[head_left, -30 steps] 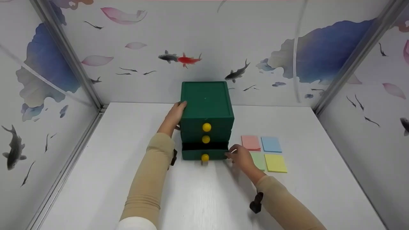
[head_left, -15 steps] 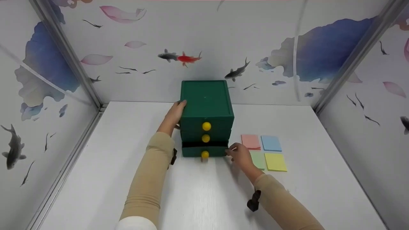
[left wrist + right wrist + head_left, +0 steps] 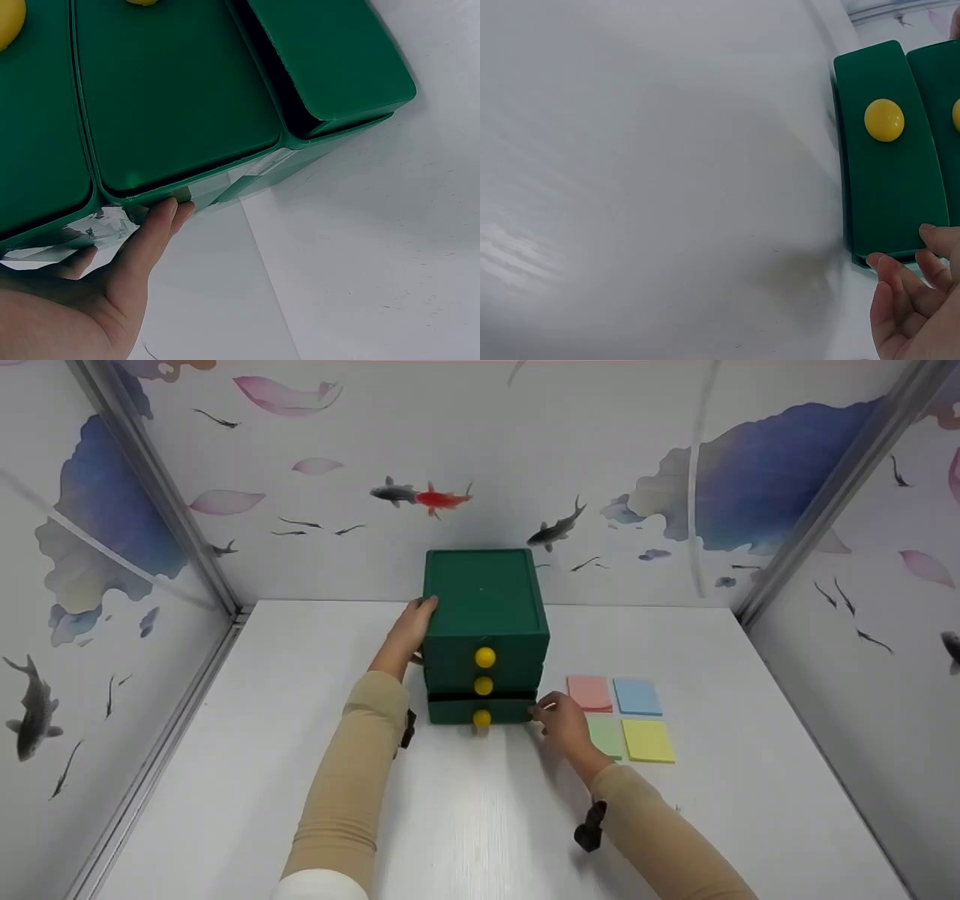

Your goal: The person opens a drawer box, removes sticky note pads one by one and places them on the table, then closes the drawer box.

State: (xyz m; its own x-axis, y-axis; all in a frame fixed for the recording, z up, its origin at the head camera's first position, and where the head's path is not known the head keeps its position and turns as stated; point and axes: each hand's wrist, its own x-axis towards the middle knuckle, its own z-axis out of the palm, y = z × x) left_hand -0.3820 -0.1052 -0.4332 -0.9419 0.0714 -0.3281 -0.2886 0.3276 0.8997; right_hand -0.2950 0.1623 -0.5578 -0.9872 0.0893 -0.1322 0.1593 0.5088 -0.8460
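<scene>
A green drawer cabinet with yellow round knobs stands on the white table near the back wall. Its bottom drawer juts out slightly, leaving a dark narrow gap above the front. Against the cabinet's left side rests my left hand, thumb at the top edge; the left wrist view shows its extended fingers touching the taped side wall. With curled fingers my right hand pinches the right end of the bottom drawer's front, thumb and fingertips at its corners in the right wrist view.
To the right of the cabinet lie sticky note pads: pink, blue, yellow and a green pad partly behind my right hand. White walls printed with fish and petals enclose the table on three sides.
The bottom drawer has slid inward, and its gap has narrowed. My right hand has moved slightly forward along with it. My left hand stays at the cabinet's side.
</scene>
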